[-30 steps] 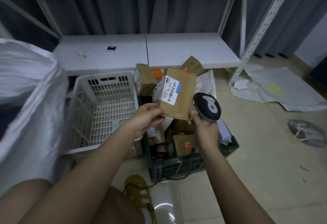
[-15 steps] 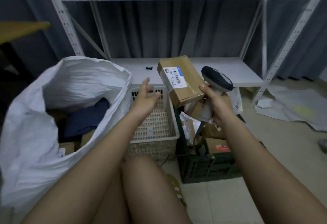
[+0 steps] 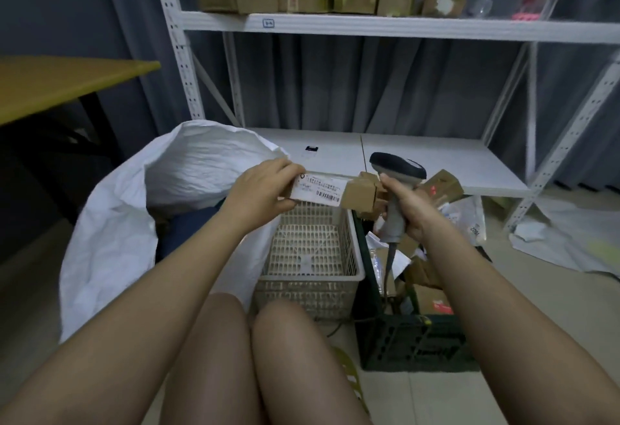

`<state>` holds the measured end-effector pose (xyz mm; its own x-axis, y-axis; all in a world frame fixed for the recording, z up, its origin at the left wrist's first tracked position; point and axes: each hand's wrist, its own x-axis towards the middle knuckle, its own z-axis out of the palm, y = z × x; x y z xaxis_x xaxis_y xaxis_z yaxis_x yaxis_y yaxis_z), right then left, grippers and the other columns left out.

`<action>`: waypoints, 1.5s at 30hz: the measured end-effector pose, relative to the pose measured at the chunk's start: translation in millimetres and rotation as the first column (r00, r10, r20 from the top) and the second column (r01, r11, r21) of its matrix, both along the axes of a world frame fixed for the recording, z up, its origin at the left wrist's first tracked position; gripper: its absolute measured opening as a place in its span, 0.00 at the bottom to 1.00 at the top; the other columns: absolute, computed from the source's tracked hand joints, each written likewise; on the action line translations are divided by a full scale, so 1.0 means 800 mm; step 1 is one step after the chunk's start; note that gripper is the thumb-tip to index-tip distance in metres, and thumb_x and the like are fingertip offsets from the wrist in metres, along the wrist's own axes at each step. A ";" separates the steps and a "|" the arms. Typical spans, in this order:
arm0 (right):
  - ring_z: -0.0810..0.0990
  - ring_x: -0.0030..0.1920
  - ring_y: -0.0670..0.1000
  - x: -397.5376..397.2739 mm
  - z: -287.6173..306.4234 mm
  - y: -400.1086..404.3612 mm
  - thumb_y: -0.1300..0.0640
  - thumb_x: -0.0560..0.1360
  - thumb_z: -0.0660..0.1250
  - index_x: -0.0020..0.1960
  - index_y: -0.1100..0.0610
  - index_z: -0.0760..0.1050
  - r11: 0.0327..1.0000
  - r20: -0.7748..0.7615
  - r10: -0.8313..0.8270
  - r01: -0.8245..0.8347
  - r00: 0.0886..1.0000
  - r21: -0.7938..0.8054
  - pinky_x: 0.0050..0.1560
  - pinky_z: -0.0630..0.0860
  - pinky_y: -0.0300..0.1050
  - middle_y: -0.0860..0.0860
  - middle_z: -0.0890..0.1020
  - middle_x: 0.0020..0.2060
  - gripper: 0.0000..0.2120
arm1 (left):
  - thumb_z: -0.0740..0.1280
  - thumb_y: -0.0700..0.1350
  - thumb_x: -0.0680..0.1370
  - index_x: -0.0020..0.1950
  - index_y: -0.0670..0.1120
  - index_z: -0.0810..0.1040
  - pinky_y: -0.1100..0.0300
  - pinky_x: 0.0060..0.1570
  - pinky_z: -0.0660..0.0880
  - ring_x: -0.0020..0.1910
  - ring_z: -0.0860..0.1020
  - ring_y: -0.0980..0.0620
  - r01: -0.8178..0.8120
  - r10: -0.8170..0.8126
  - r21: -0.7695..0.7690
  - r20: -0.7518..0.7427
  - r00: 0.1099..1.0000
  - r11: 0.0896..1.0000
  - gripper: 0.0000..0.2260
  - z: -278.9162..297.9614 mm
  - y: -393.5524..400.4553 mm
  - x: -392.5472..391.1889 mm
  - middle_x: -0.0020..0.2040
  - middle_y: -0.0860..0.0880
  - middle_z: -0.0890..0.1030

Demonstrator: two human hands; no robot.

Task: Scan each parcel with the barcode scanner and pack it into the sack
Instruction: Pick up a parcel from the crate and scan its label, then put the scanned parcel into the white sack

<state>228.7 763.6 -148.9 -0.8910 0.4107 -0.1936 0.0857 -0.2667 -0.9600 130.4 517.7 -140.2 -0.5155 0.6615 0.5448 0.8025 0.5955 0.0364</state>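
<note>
Left hand [image 3: 260, 191] pinches the parcel [image 3: 335, 191] label-up, ready for the sack [image 3: 141, 203] at 9 o'clock; right hand [image 3: 407, 205] wraps around the scanner [image 3: 397, 186] handle.

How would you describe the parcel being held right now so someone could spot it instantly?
Start at the big white sack on the left; just right of its mouth, above the pale plastic basket, the left hand grips a small brown cardboard parcel. Unlike the parcels in the dark crate, it is held up, white barcode label facing the camera.
</note>
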 end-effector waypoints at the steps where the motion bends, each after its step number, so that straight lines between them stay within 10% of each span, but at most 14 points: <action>1: 0.78 0.32 0.49 -0.002 -0.005 0.000 0.54 0.76 0.70 0.54 0.60 0.76 0.999 -0.002 -0.046 0.046 0.999 0.008 0.29 0.77 0.38 0.52 0.81 0.36 0.11 | 0.75 0.46 0.69 0.59 0.47 0.76 0.54 0.41 0.71 0.49 0.75 0.45 -0.050 0.050 -0.005 -0.008 0.999 0.999 0.20 -0.006 -0.002 0.000 0.51 0.48 0.77; 5: 0.82 0.40 0.53 -0.002 -0.023 0.006 0.53 0.76 0.69 0.56 0.59 0.75 0.978 -0.015 -0.090 0.091 0.996 0.189 0.45 0.80 0.48 0.54 0.82 0.40 0.12 | 0.77 0.48 0.67 0.53 0.46 0.78 0.57 0.33 0.64 0.42 0.73 0.44 -0.218 0.220 0.039 -0.044 0.975 0.975 0.17 -0.020 -0.001 -0.011 0.44 0.46 0.75; 11: 0.75 0.29 0.51 0.017 -0.028 -0.004 0.58 0.76 0.69 0.43 0.60 0.75 0.927 -0.001 0.120 -0.112 0.993 0.359 0.33 0.74 0.44 0.52 0.76 0.28 0.07 | 0.79 0.45 0.62 0.44 0.42 0.75 0.58 0.30 0.63 0.38 0.72 0.42 -0.332 0.333 0.035 -0.037 0.942 0.943 0.18 -0.030 0.022 -0.025 0.40 0.44 0.74; 34: 0.72 0.26 0.50 0.012 -0.033 -0.041 0.61 0.72 0.74 0.41 0.61 0.76 0.942 -0.021 0.170 -0.156 0.985 0.298 0.30 0.73 0.44 0.54 0.74 0.26 0.07 | 0.76 0.44 0.66 0.49 0.41 0.75 0.54 0.35 0.66 0.45 0.71 0.41 -0.366 0.369 0.139 0.003 0.929 0.920 0.16 -0.036 0.015 -0.027 0.47 0.42 0.74; 45: 0.71 0.25 0.51 -0.052 -0.043 -0.088 0.60 0.75 0.70 0.38 0.60 0.72 0.959 -0.039 0.183 -0.170 0.982 0.227 0.28 0.72 0.45 0.55 0.72 0.27 0.10 | 0.73 0.48 0.70 0.47 0.41 0.73 0.48 0.41 0.68 0.50 0.71 0.37 -0.671 0.668 0.281 0.124 0.734 0.686 0.15 -0.032 -0.130 -0.049 0.48 0.40 0.74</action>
